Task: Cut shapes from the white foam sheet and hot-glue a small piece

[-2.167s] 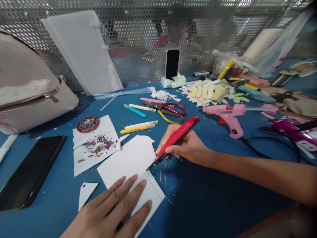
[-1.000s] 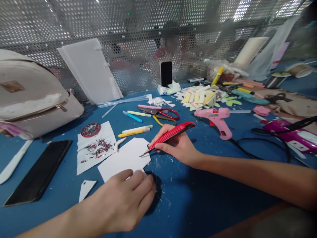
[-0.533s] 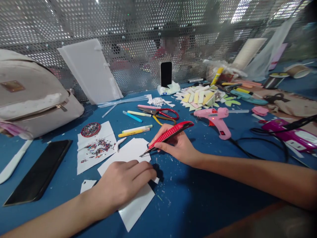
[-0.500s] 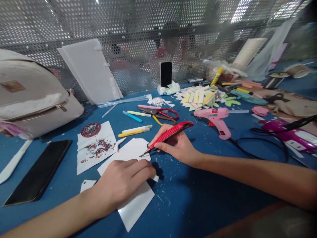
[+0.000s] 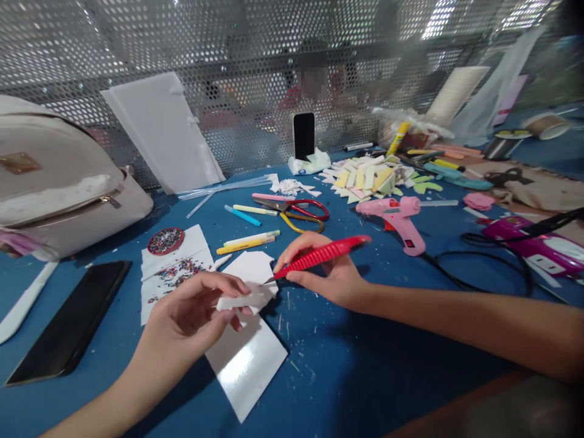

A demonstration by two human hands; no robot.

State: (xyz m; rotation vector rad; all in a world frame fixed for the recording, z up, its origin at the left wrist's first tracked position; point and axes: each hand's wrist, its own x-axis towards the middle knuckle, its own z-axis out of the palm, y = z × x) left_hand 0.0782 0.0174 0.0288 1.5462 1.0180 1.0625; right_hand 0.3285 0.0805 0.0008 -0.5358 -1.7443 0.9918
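Note:
My right hand [image 5: 328,274] grips a red utility knife [image 5: 319,258], its blade pointing left at the edge of a white piece. Between the thumb and fingers of my left hand [image 5: 191,310] is a small white foam board piece [image 5: 241,299], lifted and tilted. Behind it lies a larger white sheet [image 5: 249,267] with cut corners. Under my left hand a glossy white square sheet [image 5: 249,368] rests on the blue table. The knife's tip is close to the held piece; whether it touches I cannot tell.
Scissors [image 5: 312,210] and several pens [image 5: 249,242] lie beyond my hands. A pink glue gun [image 5: 396,213] with a black cord is at right, near a purple power strip [image 5: 533,243]. A phone [image 5: 73,316], beads on paper [image 5: 150,274] and a backpack [image 5: 68,201] are at left.
My left hand has turned from lying palm-down on the sheet to pinching a raised white piece. My right hand still holds the knife, now turned slightly, near the same spot.

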